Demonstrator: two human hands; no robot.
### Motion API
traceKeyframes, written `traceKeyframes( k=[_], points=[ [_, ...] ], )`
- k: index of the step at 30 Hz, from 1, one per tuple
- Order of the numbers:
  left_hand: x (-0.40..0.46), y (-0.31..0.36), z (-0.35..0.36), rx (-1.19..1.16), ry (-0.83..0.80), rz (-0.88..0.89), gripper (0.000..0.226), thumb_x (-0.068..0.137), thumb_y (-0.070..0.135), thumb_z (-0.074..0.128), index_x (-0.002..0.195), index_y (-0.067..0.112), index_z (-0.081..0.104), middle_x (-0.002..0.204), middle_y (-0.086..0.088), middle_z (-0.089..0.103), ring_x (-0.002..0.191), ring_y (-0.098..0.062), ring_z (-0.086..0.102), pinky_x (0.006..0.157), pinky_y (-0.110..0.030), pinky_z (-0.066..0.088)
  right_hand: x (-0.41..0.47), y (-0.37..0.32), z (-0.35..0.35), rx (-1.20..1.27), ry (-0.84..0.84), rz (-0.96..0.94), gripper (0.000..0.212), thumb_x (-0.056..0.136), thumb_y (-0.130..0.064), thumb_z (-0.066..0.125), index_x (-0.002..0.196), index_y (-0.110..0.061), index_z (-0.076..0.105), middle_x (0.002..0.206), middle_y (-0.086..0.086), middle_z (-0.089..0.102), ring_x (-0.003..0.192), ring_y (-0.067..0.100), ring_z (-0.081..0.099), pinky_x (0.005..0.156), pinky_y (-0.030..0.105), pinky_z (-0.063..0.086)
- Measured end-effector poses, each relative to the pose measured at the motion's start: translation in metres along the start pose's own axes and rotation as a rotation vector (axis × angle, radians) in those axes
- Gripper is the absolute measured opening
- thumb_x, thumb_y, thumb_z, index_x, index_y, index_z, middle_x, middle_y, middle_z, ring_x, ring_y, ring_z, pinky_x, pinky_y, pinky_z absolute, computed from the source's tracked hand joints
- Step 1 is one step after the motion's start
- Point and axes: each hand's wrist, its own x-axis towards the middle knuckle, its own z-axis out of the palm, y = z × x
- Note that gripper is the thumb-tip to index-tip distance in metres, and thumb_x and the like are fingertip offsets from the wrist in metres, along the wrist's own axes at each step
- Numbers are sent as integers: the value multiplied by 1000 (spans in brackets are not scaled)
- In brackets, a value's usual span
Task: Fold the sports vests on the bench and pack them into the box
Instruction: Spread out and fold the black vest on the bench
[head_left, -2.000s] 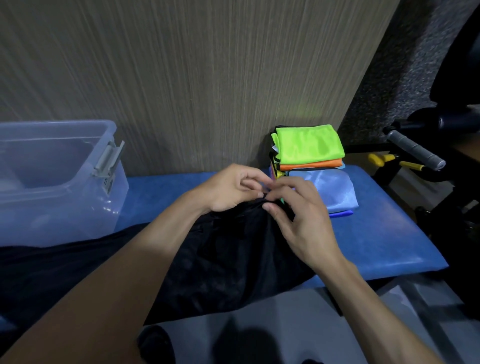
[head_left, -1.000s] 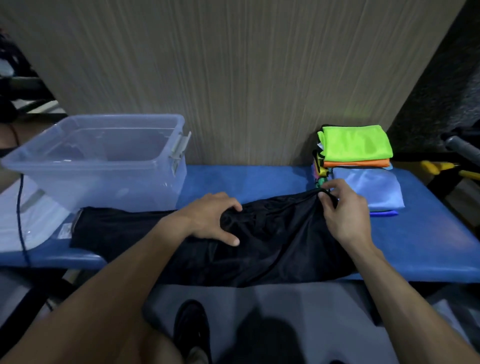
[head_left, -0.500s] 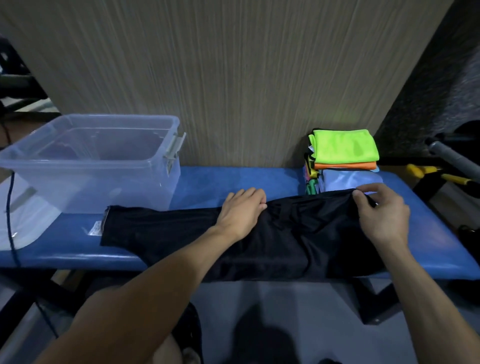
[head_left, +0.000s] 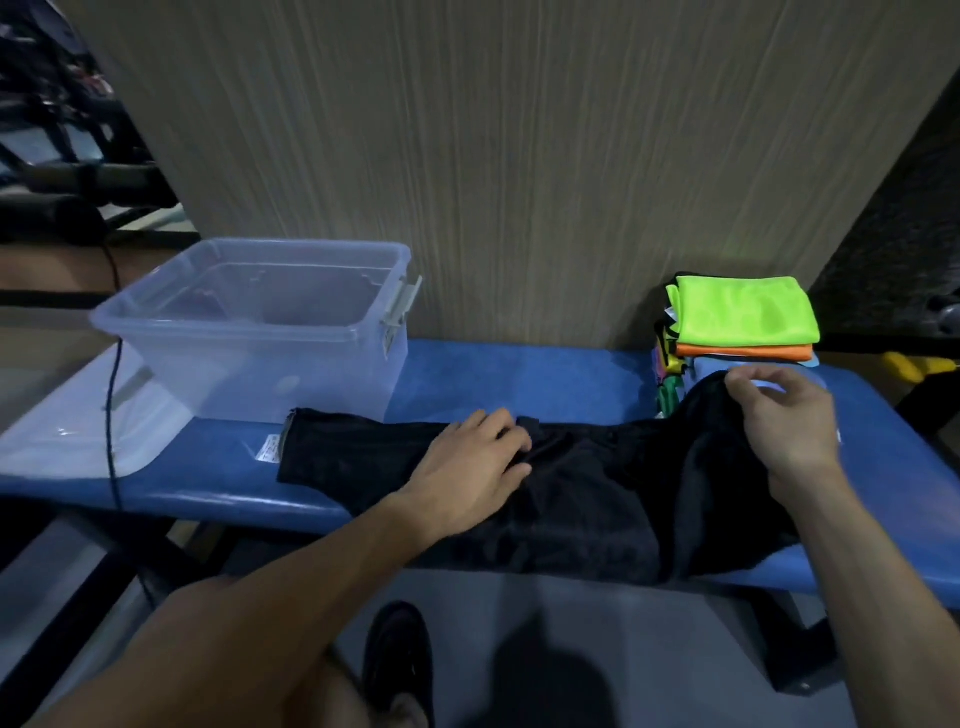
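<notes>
Black mesh sports vest (head_left: 597, 483) lies lengthwise on the blue padded surface (head_left: 519, 374). My left hand (head_left: 467, 467) rests flat mid-cloth as an anchor. My right hand (head_left: 779, 421) pinches the right end, now raised off the surface to fold leftward. Clear plastic box (head_left: 249, 332) waits beyond my left fingers.

Black vest (head_left: 582, 483) spread lengthwise along blue bench (head_left: 493, 374), right end lifted. Clear box (head_left: 291, 358) at left, open. Folded vest stack (head_left: 743, 325) at right — neon green on top.
</notes>
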Motion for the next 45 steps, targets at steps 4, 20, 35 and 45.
traceKeyframes(
  k=[4,20,35,45],
  points=[
    [-25,-22,9,15,-337,-145,71,98,73,19,160,41,4,170,3,1,155,-27,-1,126,-51,5,-3,-13,9,-5,-27,-43,7,95,-17,67,101,-16,70,79,-4,63,68,4,58,57,12,46],
    [62,72,39,-84,-272,157,72,102,67,22,163,32,9,170,5,-7,156,-21,-14,125,-49,-10,26,-72,-112,-319,87,-120,9,91,-20,72,99,-20,74,96,4,74,86,14,66,80,27,52],
    [52,-13,-10,-999,4,-355,21,104,12,50,106,14,71,93,0,74,78,-14,69,71,-30,55,-29,-135,104,-716,-572,-110,24,87,-8,68,111,-12,70,89,4,66,69,22,63,52,21,47],
    [11,-113,-12,-1443,-138,-804,59,103,62,36,124,14,64,126,-10,68,111,-23,65,91,-33,51,-85,-78,248,-305,-874,305,60,103,-17,58,154,-9,27,128,31,56,69,33,71,65,45,63]
  ],
)
